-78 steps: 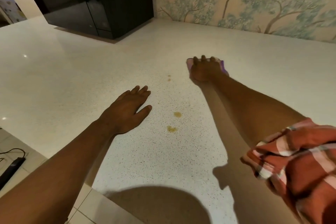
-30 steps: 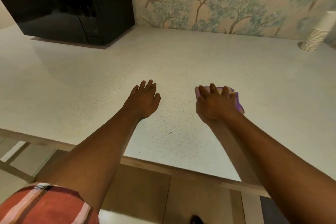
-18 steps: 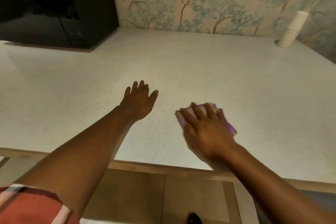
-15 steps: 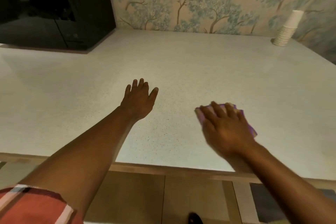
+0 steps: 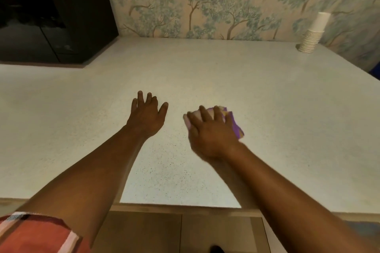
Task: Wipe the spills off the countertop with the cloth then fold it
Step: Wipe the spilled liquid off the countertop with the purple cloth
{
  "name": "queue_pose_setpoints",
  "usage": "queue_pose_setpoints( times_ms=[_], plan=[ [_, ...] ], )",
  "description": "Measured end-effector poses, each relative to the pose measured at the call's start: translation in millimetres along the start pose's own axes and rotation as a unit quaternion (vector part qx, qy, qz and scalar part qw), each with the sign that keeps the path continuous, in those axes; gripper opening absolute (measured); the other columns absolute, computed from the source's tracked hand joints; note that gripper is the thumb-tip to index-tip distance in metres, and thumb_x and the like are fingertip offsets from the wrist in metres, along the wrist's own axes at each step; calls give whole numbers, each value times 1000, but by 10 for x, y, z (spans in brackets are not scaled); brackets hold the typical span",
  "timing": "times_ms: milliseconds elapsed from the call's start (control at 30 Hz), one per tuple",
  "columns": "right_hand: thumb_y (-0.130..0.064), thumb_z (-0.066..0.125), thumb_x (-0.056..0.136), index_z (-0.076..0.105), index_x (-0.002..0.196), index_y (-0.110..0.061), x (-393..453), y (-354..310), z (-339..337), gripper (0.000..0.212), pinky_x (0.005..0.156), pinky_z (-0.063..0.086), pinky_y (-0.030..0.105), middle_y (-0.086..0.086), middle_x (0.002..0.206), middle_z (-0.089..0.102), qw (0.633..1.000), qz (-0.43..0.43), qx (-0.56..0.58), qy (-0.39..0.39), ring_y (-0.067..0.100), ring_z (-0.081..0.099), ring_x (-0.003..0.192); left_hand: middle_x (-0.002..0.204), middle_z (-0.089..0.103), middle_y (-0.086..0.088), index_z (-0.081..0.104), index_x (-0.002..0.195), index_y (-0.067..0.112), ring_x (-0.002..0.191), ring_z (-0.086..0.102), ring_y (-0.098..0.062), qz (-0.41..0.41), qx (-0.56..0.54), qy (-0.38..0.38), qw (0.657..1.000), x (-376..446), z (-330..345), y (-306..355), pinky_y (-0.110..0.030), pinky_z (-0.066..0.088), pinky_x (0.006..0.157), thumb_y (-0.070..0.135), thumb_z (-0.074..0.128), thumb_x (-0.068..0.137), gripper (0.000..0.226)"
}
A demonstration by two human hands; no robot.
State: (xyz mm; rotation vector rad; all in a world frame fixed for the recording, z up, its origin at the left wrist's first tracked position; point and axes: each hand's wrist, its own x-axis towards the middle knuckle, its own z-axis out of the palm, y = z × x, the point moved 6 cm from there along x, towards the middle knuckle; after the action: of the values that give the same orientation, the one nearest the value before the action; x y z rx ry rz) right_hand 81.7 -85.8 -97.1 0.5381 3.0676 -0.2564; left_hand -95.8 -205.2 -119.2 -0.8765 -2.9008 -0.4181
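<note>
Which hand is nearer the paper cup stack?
Right. The right hand presses the cloth, on the side toward the cup stack; the left hand lies farther left.

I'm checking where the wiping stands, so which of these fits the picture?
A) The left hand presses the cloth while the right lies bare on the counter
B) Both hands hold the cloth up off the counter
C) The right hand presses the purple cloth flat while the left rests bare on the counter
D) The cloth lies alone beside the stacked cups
C: the right hand lies spread over the purple cloth on the countertop, and the left hand rests palm down with nothing under it.
</note>
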Motion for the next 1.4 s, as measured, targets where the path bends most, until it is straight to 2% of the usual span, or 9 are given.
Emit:
queue_pose_setpoints(
  times_ms=[100,200,433,767,1000,1100,1200,1333,1400],
  plan=[
    [-54,5,98,15,156,-46,-406,191,59,60,122,1,65,0,171,15,1000,-15,19,3,40,6,157,161,16,-17,25,150,4,149,-3,-35,-6,-7,-13,1000,27,33,-13,-48,0,120,53,18,98,71],
    [-60,0,95,11,155,-50,-380,721,-28,62,122,7,64,-4,171,15,999,38,1,-10,36,9,157,163,8,-14,15,153,5,149,-8,-31,-19,-21,-35,999,75,34,-25,-44,-5,119,58,14,97,77],
    [-47,16,104,27,155,-40,384,1717,-323,53,119,17,65,4,166,28,984,178,-6,25,45,20,152,163,7,-13,14,153,6,150,-5,-30,-26,-13,-37,999,162,56,16,-43,-2,121,59,14,96,77],
    [-45,20,105,46,145,-25,1753,1860,-470,52,120,11,65,11,154,41,983,175,44,28,48,20,150,163,10,-11,18,153,8,150,4,-29,-27,7,-18,999,195,86,-10,-40,5,121,59,15,96,77],
    [-45,17,104,44,147,-24,2640,1963,-509,56,122,8,64,15,156,37,984,170,52,2,48,18,152,163,9,-5,16,153,12,150,2,-20,-38,-6,-7,999,179,89,-19,-30,-1,117,57,19,97,72],
    [-33,32,98,48,141,-18,2867,1898,-512,49,121,12,63,20,151,40,978,194,70,-4,49,23,148,163,9,-3,16,154,13,150,2,-18,-38,-10,-5,999,172,84,-6,-30,0,118,56,21,98,70],
    [-23,42,85,49,138,-19,2895,1549,-500,54,118,16,65,21,147,42,986,164,34,-12,50,30,143,163,8,-1,15,154,15,150,1,-17,-37,-8,-8,999,182,90,-3,-30,0,119,55,21,98,69],
    [-41,17,101,49,139,-30,2760,808,-380,50,117,18,62,8,145,49,998,34,-20,39,42,32,145,163,10,-1,17,154,15,150,3,-17,-34,-7,-4,999,172,82,0,-29,1,118,54,22,98,68],
    [-45,15,102,52,136,-32,2719,636,-337,51,115,22,58,3,140,52,998,-27,-8,47,39,37,141,163,11,-2,18,154,15,150,4,-18,-32,-7,-3,999,169,71,11,-29,2,118,53,23,98,68]
  ],
)
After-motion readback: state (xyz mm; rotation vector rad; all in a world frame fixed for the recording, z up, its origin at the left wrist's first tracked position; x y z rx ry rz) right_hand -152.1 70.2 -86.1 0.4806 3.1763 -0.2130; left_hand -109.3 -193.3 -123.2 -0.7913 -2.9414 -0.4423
